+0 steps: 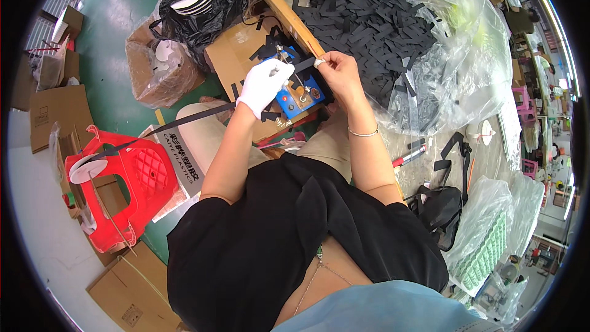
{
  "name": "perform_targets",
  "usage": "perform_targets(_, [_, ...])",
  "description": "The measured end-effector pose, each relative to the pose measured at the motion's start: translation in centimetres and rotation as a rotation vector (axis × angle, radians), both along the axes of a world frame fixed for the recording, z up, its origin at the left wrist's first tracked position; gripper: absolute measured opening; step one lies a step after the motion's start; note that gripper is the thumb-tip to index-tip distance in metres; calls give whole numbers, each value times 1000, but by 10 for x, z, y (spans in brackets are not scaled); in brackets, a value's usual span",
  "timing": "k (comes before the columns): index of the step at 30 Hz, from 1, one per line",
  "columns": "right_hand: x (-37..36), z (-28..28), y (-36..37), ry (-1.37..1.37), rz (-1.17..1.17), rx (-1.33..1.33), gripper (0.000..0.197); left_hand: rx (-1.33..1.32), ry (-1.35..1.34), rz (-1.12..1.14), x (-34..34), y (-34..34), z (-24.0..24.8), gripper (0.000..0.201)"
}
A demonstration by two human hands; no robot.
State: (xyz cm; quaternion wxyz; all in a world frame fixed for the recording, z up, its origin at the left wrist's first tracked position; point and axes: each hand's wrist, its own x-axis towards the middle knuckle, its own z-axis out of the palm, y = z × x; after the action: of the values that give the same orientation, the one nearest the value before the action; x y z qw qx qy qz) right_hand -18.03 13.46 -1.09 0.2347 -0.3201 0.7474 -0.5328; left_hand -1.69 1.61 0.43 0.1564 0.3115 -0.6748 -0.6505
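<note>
My right hand (342,75) is bare and wears a bracelet. Its thumb and fingers pinch the end of a black webbing strap (305,64), with a small white patch at the fingertips. My left hand (265,83), in a white glove, is curled closed beside the strap; what its fingers grip is hidden. Below both hands sits a small blue machine (291,106) with metal parts and knobs on top. A long black strap (178,122) stretches from a white reel (88,169) on the left to below my gloved wrist.
A large heap of black cut strips (362,21) lies beyond a wooden edge (286,9). The reel hangs at a red plastic stool (144,175). An open carton (163,64) and black bag (206,12) stand far left. Markers (409,155) and a black strapped bag (439,206) lie right.
</note>
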Motion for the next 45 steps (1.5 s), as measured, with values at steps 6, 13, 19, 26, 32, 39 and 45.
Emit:
perform_targets(6, [-1, 9, -9, 223, -126, 301, 16, -33, -91, -54, 20, -16, -7, 22])
perform_targets(13, [0, 15, -14, 292, -152, 382, 16, -47, -161, -38, 21, -23, -12, 21])
perform_targets(19, [4, 13, -15, 310, -163, 407, 15, -192, -241, -25, 15, -24, -32, 25])
perform_targets(26, [5, 11, -10, 353, -110, 343, 17, -339, -250, 58, 23, -19, -24, 24])
perform_targets(32, [-3, -5, -4, -8, -68, -84, 20, 74, 74, 7, 17, -9, 2, 18])
perform_targets(39, [-7, -6, 1, 26, -62, -144, 14, 109, 95, -14, 3, -1, 3, 17])
perform_targets(45, [1, 14, 7, 204, -88, 50, 16, 36, 57, 6, 4, -3, 1, 17])
